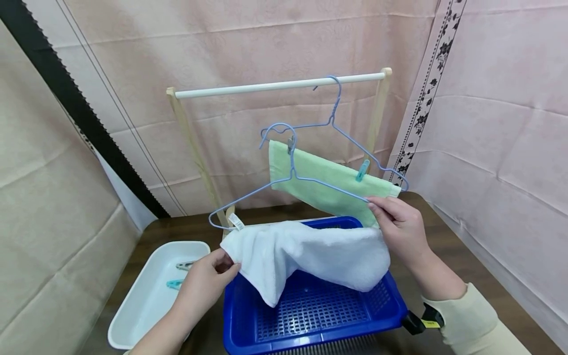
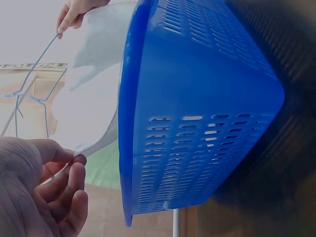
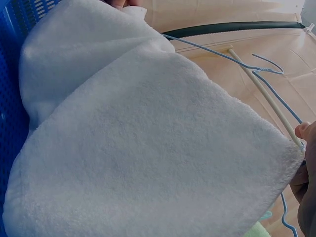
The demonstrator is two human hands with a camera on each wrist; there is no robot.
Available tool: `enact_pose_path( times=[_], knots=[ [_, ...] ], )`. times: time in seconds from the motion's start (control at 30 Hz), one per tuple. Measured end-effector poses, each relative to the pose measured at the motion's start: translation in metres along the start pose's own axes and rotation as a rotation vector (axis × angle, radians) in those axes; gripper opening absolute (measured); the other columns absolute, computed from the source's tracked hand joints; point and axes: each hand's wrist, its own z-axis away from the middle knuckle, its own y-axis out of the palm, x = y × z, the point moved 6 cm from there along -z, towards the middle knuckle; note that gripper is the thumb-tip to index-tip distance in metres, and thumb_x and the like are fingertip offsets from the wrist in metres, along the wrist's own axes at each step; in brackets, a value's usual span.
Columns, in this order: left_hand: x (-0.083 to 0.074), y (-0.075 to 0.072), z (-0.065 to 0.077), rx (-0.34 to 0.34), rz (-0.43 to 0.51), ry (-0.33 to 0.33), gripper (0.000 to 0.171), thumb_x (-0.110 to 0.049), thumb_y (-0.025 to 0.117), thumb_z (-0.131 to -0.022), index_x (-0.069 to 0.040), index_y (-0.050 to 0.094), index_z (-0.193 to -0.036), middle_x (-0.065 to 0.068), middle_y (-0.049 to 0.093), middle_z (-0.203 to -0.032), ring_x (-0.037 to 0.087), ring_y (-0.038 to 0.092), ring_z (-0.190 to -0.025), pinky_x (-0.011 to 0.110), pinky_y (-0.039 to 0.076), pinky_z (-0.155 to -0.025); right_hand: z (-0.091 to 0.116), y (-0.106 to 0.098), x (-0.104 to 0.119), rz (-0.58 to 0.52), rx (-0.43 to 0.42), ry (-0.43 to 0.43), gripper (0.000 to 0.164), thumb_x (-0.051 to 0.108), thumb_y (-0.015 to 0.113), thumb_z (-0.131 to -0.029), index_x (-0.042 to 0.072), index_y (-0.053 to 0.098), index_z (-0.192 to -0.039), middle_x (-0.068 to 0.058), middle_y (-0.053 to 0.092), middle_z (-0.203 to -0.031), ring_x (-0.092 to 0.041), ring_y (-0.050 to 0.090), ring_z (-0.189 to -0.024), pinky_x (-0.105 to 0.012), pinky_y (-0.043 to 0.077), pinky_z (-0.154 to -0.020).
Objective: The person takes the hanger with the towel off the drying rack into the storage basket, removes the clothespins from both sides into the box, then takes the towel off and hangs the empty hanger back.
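A white towel (image 1: 310, 249) stretches between both hands above a blue perforated basket (image 1: 310, 315). My left hand (image 1: 208, 278) pinches the towel's left edge between thumb and fingertips, close to its white label (image 1: 236, 221). With thumb and forefinger, my right hand (image 1: 399, 224) grips the right end of a blue wire clothes hanger (image 1: 290, 167); in the right wrist view a towel corner (image 3: 294, 154) reaches this hand. The hanger is held upright, its hook off the rail, its left end by the label. The towel's lower part sags over the basket.
Behind stands a rack with a white rail (image 1: 275, 86). A second blue hanger (image 1: 333, 121) hangs there, with a green towel (image 1: 324, 172) held by a teal clothespin (image 1: 362, 170) and another clip (image 1: 290, 144). Left of the basket, a white tray (image 1: 146, 291) holds clothespins (image 1: 175, 284).
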Motion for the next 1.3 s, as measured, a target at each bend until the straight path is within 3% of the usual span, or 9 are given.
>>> enact_pose_path(
  times=[0.57,1.3],
  knots=[
    [0.005,0.005,0.003,0.023,-0.012,0.006,0.014,-0.021,0.077,-0.087,-0.012,0.071,-0.095,-0.004,0.067,-0.079,0.014,0.056,-0.070,0.030,0.048,-0.063,0.001,0.001,0.000,0.032,0.005,0.039,0.026,-0.018,0.073,-0.077,0.000,0.076,-0.096,0.005,0.043,-0.061,-0.002,0.035,-0.058,-0.019,0.031,-0.052],
    [0.013,0.010,0.006,0.029,-0.047,0.010,0.012,-0.024,0.077,-0.086,-0.017,0.068,-0.085,-0.007,0.062,-0.073,0.012,0.053,-0.067,0.029,0.045,-0.061,0.000,0.000,0.000,0.051,0.010,0.051,0.023,-0.015,0.073,-0.079,0.000,0.076,-0.096,0.006,0.044,-0.062,-0.001,0.035,-0.057,-0.018,0.030,-0.051]
  ],
)
